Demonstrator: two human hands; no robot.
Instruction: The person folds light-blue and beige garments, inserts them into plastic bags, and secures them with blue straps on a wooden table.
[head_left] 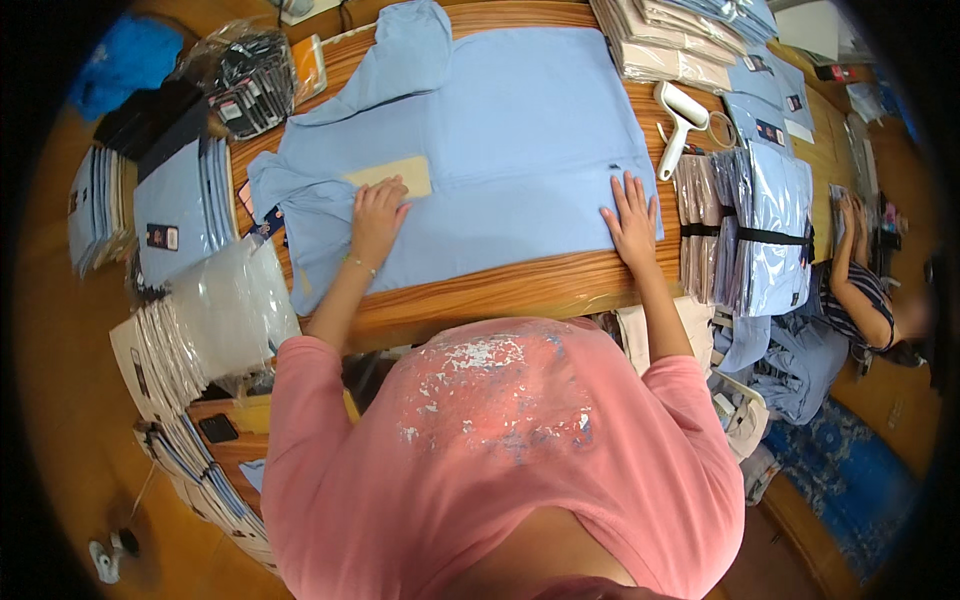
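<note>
Pressing lightly and evenly should best smooth the blue shirt (530, 115) lying on the wooden surface (500, 292), with the left hand (378, 215) loosely spread over the edge of a beige card (408, 173) and the right hand (632, 225) fanned flat near the shirt's right side.

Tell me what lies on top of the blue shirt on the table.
On the shirt lie a flat beige piece and the left hand, which hides part of it, plus the right hand. The cloth beneath all three cannot be seen.
</note>
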